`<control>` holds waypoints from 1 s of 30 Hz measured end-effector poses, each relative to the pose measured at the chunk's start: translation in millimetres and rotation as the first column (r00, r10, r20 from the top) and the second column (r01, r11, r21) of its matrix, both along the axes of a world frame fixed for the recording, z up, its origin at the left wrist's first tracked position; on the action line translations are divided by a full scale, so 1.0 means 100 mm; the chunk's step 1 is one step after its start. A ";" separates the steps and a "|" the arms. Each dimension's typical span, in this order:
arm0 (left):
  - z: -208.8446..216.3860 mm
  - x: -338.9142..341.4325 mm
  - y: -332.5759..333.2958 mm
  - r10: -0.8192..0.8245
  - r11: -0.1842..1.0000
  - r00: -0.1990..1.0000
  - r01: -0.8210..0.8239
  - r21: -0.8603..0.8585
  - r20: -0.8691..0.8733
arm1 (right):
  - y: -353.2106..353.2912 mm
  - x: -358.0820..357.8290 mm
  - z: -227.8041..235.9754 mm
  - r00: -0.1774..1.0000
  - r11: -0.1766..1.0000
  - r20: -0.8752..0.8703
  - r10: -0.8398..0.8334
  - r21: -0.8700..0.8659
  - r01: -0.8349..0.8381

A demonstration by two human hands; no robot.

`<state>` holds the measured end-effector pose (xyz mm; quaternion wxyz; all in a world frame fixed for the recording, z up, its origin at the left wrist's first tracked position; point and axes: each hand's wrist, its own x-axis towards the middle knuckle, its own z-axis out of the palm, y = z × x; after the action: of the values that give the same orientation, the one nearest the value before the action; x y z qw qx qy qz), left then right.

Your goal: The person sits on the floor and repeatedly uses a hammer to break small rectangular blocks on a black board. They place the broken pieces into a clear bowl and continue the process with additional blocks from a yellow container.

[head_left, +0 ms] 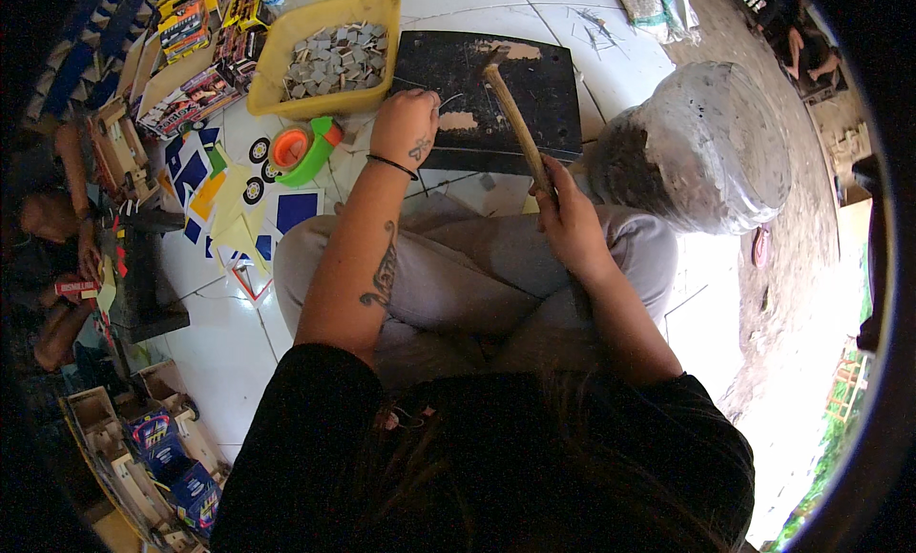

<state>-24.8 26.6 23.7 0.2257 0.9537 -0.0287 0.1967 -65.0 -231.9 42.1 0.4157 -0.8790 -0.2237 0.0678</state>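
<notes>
My right hand (572, 219) is wrapped round the wooden handle of a hammer (520, 124). The hammer's head is up over the far part of a black board (534, 100), which lies on the tiles in front of my crossed legs. My left hand (405, 124) is closed at the board's left edge, wearing a dark band on the wrist. A thin pale wire curves out from its fingers; the fingertips themselves are mostly hidden. Beyond that hand stands a yellow tub (324, 100) full of small grey square metal pieces (339, 57).
Left of the tub lie orange and green tape rolls (310, 152), paper sheets (234, 229), toy wheels and printed boxes (191, 95). A large grey, rounded block (687, 147) stands by my right knee. Thin wires (596, 28) lie beyond the board. Another person's hands (91, 257) work at far left.
</notes>
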 end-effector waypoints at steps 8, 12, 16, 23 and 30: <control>-0.05 0.04 0.00 0.026 1.000 1.000 -0.026 -0.013 -0.001 | 0.12 -0.08 0.32 0.997 0.963 0.070 0.040 -0.268 -0.019; -0.08 0.05 0.02 -0.023 0.999 0.999 0.024 -0.024 0.047 | 0.23 -0.08 0.25 0.997 0.961 0.040 0.063 -0.274 -0.050; -0.12 0.06 0.02 -0.016 0.999 0.997 0.020 -0.047 0.076 | 0.17 -0.09 0.15 1.000 0.965 0.013 -0.015 -0.262 0.018; -0.10 0.06 0.02 -0.012 0.996 1.000 0.014 -0.088 0.014 | 0.12 -0.01 0.04 0.996 0.990 0.079 0.042 -0.141 -0.031; -0.09 0.12 0.08 0.054 0.800 0.977 -0.166 -0.576 -0.206 | 0.04 0.08 0.04 0.987 0.998 0.157 -0.031 -0.045 0.039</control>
<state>-13.0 34.3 14.6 0.5005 0.8500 0.1098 0.1220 -57.5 -228.1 45.7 0.3769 -0.8950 -0.2385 -0.0033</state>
